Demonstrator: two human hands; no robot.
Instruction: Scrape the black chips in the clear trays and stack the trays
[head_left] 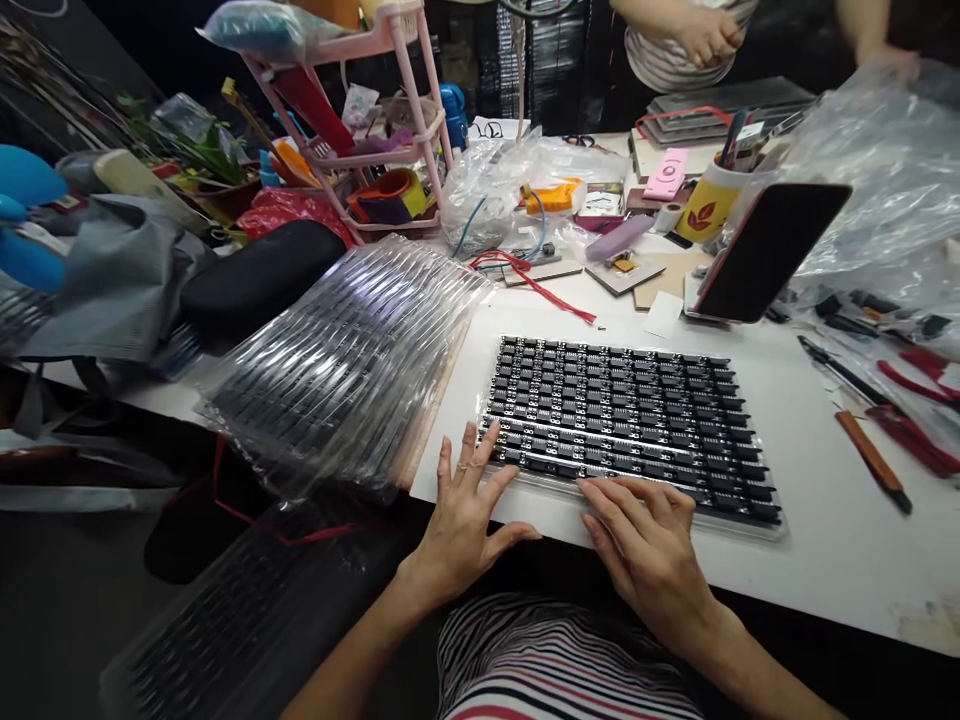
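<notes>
Work position: one clear plastic tray (pixel 750 531) lies flat on the white surface (pixel 847 570) directly ahead of me, its rows filled with small black components (pixel 615 400) bearing pale marks. Its long axis runs left to right, roughly along the near edge of the surface, the right end angled slightly toward me.

Left hand (pixel 459 522): fingers spread, thumb held out to the right, nothing gripped. Fingertips are at the tray's near-left corner, so the tray extends forward and to the right of this hand. Whether they press or only rest there, I cannot tell.

Right hand (pixel 654 545): fingers bent and close together, tips at the near long edge, around its middle. The tray lies forward of it and runs out to both sides. No pinch on a component is visible; the underside of the fingers is hidden.

Nearness: both hands are at the near long side, neither clearly closer; left has the corner, right the mid-edge. The far side is well apart from both.

Surroundings: to the left, near the tray, a pile of glossy clear trays (pixel 349 370) with dark contents, a black case (pixel 259 275) behind it. Beyond the tray's far-right corner, a propped smartphone (pixel 772 255); farther right, a wooden-handled tool (pixel 871 462).
</notes>
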